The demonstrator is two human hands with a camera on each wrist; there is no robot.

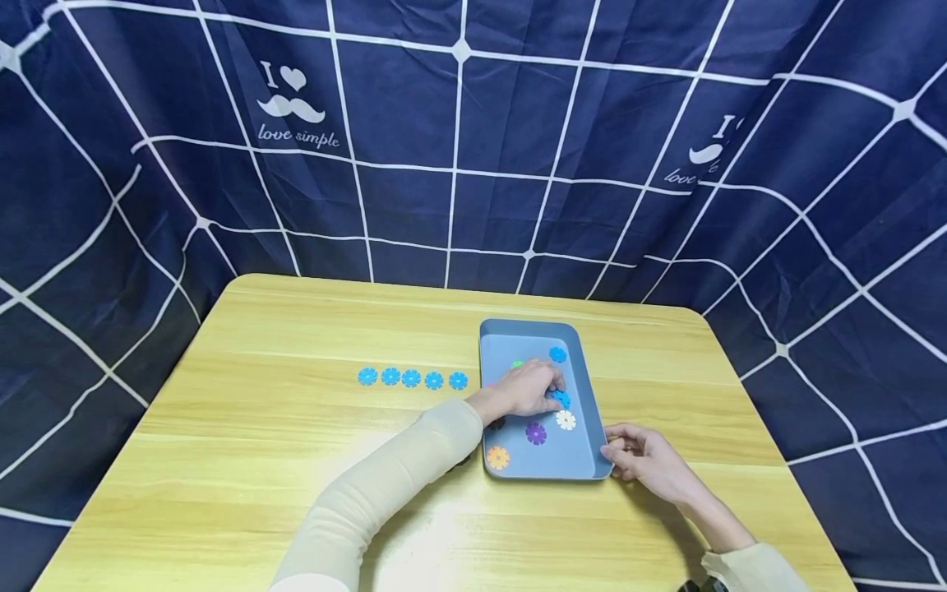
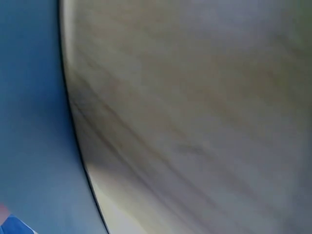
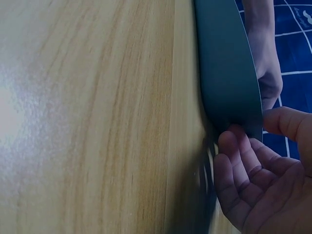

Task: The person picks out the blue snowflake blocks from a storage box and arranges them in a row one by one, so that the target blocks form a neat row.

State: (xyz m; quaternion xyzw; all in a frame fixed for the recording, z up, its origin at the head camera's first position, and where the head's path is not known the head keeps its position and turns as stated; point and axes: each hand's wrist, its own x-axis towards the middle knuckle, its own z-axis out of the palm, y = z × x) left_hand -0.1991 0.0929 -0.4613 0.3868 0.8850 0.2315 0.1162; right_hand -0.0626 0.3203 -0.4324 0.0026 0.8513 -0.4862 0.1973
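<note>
My left hand (image 1: 527,388) reaches into a grey-blue tray (image 1: 543,471) and pinches a blue snowflake disc (image 1: 561,398) between thumb and fingers. Beside it lie a white disc (image 1: 565,420), a purple one (image 1: 536,433) and, farther back, another blue one (image 1: 558,354). An orange disc (image 1: 498,457) sits in the near left corner. The hand partly covers a green disc (image 1: 517,364). At the tray's near right corner, my right hand (image 1: 651,462) grips the wall. The right wrist view shows its thumb (image 3: 285,122) at the rim and its curled fingers against the outside.
Left of the tray, several blue discs (image 1: 411,378) lie in a row on the wooden table (image 1: 244,460). A dark blue curtain (image 1: 399,205) with white lines stands behind and on both sides. A dark object below the left forearm is mostly hidden.
</note>
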